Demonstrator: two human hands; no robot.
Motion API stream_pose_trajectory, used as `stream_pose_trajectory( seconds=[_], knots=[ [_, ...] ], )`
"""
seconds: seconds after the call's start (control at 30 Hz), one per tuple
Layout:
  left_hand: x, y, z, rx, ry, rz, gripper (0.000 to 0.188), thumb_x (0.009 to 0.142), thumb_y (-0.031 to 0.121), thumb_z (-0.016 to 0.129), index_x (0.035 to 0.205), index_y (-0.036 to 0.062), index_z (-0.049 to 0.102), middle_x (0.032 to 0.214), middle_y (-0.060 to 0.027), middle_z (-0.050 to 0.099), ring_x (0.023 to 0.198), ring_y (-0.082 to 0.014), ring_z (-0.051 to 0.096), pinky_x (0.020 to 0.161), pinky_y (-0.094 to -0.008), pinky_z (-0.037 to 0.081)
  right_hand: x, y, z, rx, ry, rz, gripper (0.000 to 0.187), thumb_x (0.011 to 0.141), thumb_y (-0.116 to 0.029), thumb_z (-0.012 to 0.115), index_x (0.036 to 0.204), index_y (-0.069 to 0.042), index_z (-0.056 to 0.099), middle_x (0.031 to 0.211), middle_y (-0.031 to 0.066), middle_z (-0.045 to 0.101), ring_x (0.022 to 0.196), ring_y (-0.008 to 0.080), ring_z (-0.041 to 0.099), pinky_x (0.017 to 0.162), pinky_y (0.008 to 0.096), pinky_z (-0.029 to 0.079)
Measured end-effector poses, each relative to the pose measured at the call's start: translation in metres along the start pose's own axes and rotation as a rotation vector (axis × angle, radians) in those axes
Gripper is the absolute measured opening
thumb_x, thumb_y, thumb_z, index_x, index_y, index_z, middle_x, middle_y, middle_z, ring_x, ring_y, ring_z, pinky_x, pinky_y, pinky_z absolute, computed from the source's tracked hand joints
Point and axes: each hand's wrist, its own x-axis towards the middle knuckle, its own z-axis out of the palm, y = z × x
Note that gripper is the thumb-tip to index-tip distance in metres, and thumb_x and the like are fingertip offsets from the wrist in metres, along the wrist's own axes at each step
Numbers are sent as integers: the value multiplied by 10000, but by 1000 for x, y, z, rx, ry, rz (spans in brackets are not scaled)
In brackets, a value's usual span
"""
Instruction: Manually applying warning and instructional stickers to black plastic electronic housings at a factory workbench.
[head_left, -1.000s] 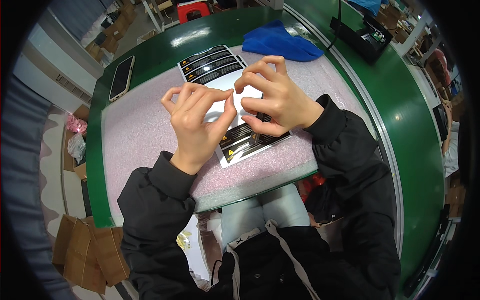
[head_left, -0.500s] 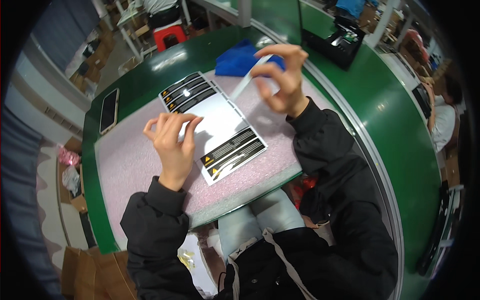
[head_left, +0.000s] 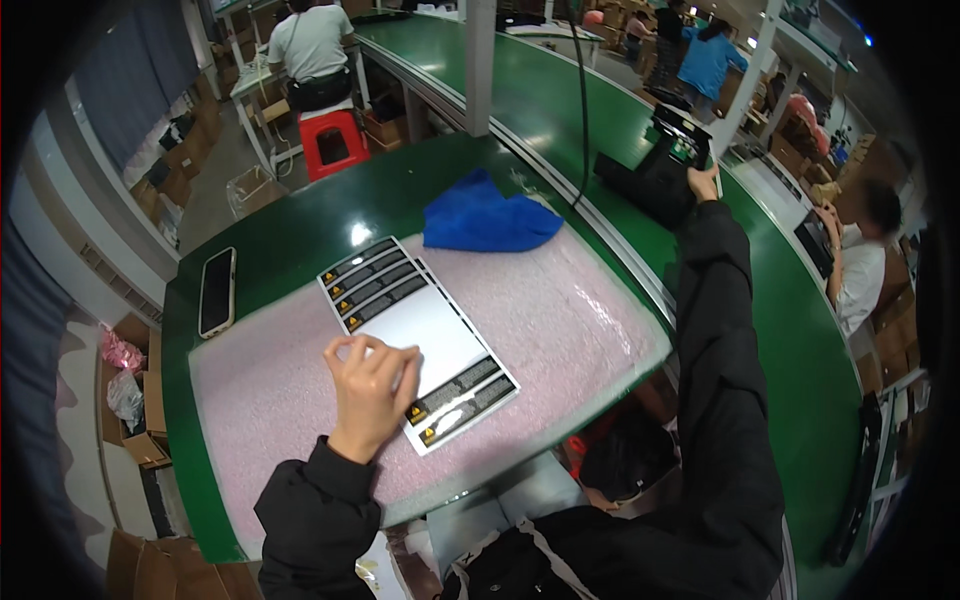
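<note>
My left hand (head_left: 368,392) hovers at the left edge of a label sheet (head_left: 430,335). Its thumb and fingers are pinched; whatever sits between them, if anything, is too small to tell. The sheet carries black labels with yellow warning triangles at both ends and a bare white middle. It lies on a pink foam mat (head_left: 290,410). Far out to the right, my right hand (head_left: 704,184) grips the right side of a black device housing (head_left: 655,180) on the green conveyor. A circuit board shows in the housing's open part. My right fingers are partly hidden behind it.
A blue cloth (head_left: 490,215) lies at the mat's far edge. A phone (head_left: 217,292) rests on the green table (head_left: 285,225) at left. A metal rail (head_left: 630,260) and a post (head_left: 479,70) separate table from conveyor (head_left: 765,290). A co-worker (head_left: 865,240) sits beyond it.
My right hand has left the space over the sheet and reached forward right to the black housing. The white strip it held is out of sight. My left hand stays pinched; the view has tilted up.
</note>
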Motion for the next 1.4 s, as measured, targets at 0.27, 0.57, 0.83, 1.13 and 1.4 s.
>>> stream_pose_trajectory(
  seconds=[0.27, 0.57, 0.83, 1.13, 1.4],
  knots=[
    [2, -5, 1, -44, -52, -65, 92, 706, 86, 654, 651, 67, 583, 632, -26, 550, 674, -188, 526, 823, -367, 299, 79, 77, 32, -436, -134, -39, 731, 697, -234, 590, 1314, 21, 294, 1119, 308, 537, 1020, 445, 533, 898, 431, 413],
    [1, -3, 1, -76, 48, -49, 94, 728, 106, 637, 673, 68, 570, 630, -26, 550, 655, -190, 540, 817, -358, 310, -42, 74, -70, -227, 165, -289, 500, 743, -209, 604, 1130, 80, 474, 1013, 298, 578, 966, 433, 557, 831, 425, 451],
    [-6, 34, -19, -87, 253, -6, 53, 715, 81, 632, 711, 73, 580, 620, -21, 538, 625, -185, 535, 815, -358, 331, -175, -31, -216, 157, 370, -696, 554, 851, -190, 568, 1327, -47, 324, 1064, 274, 574, 936, 425, 573, 784, 444, 456],
    [-48, 137, -38, -343, 345, -149, 104, 749, 34, 554, 834, 43, 615, 662, -28, 590, 623, -186, 541, 832, -344, 326, -320, -145, -237, 338, -14, -1542, 834, 698, 174, 545, 1410, -95, 204, 1045, 138, 587, 888, 271, 602, 748, 329, 493],
    [-47, 136, -52, -701, 367, -547, 172, 850, 123, 540, 969, 6, 581, 730, -44, 635, 703, -153, 563, 811, -308, 380, -406, -169, -208, 20, -71, -1873, 870, 515, 156, 548, 1343, -28, 359, 986, 119, 565, 845, 292, 503, 769, 348, 453]
  ],
)
